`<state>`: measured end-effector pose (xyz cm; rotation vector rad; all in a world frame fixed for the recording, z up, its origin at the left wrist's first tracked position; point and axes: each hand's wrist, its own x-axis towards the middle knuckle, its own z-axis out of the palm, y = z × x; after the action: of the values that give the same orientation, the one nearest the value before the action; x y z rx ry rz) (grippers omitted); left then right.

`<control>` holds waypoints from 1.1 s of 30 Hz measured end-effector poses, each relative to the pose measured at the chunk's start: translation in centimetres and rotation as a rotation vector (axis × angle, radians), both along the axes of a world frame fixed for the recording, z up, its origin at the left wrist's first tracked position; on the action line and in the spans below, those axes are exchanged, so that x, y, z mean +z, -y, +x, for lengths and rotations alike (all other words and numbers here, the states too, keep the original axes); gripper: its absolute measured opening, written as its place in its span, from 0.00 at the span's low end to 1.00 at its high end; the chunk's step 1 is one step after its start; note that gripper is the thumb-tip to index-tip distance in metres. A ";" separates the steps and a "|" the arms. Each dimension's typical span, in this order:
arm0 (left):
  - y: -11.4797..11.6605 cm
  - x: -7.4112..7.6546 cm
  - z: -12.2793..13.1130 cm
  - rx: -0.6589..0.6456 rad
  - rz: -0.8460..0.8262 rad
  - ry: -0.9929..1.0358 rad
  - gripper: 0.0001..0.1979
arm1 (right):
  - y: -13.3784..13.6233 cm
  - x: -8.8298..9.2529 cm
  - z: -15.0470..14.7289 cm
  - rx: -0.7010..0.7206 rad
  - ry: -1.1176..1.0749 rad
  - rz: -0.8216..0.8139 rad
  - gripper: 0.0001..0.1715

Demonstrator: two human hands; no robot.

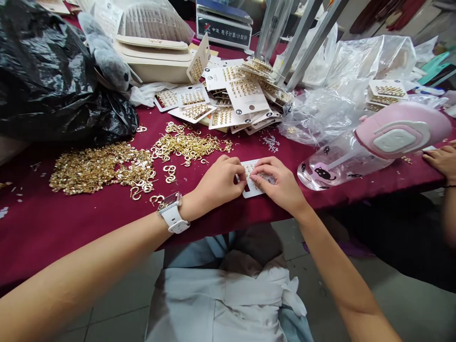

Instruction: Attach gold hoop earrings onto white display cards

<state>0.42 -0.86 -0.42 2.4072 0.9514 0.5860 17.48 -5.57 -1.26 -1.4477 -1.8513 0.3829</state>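
A small white card [251, 191] lies flat on the red-clothed desk [71, 218], close to its near edge. The left hand [218, 184] and right hand [282, 186] meet over it, fingers [239, 176] bunched together and pinching the card from both sides. Loose gold earrings [188, 145] lie at 11 o'clock from the card, a stack of filled cards [231, 102] at 12 o'clock and a bottle [338, 166] on its side at 3 o'clock. Beyond the bottle, another person's hand [441, 161] rests on the desk.

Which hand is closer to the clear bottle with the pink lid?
Right. The right hand sits on the white card just left of the bottle; the left hand is farther left, at the card's other edge.
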 end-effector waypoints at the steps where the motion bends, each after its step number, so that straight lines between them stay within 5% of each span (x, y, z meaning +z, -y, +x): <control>1: -0.1 0.0 0.0 -0.002 -0.021 0.011 0.07 | -0.1 0.1 -0.1 -0.005 -0.004 -0.004 0.02; 33: 0.1 0.7 0.1 0.104 -0.092 -0.008 0.04 | 0.1 0.0 -0.5 -0.028 -0.115 -0.027 0.03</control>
<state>0.53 -0.92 0.26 2.2915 1.0882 0.5576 16.98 -5.63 -1.28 -1.4377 -1.7384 0.4693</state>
